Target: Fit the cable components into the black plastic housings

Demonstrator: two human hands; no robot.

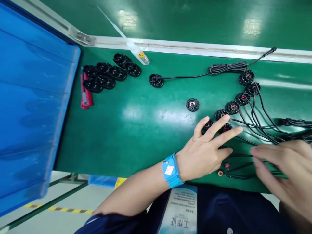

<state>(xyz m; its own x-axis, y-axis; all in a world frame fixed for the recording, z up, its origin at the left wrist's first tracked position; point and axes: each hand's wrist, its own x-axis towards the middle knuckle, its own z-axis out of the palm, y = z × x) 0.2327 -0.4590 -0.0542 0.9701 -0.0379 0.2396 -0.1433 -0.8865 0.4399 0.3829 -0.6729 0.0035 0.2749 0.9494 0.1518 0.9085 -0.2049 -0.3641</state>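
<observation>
My left hand (207, 152), with a blue strap (172, 169) on its wrist, is spread over the near end of a row of black round slotted parts (232, 107). Its fingertips partly cover the nearest parts, so I cannot tell if they touch. Copper or reddish coil centres show in several of these parts, and black cables (262, 104) run from them to the right. My right hand (285, 165), smeared by motion, is over cables at the right. Close to my left thumb lie a copper-wound ring (220, 173) and a small red piece (227, 166) on cable ends.
One round part (192, 105) lies alone mid-table; another (156, 81) joins a bundled cable (227, 68). At left are several black parts (118, 73), a red utility knife (85, 97) and a blue bin (36, 107). A long-nozzled bottle (138, 53) leans on the back rail (175, 46).
</observation>
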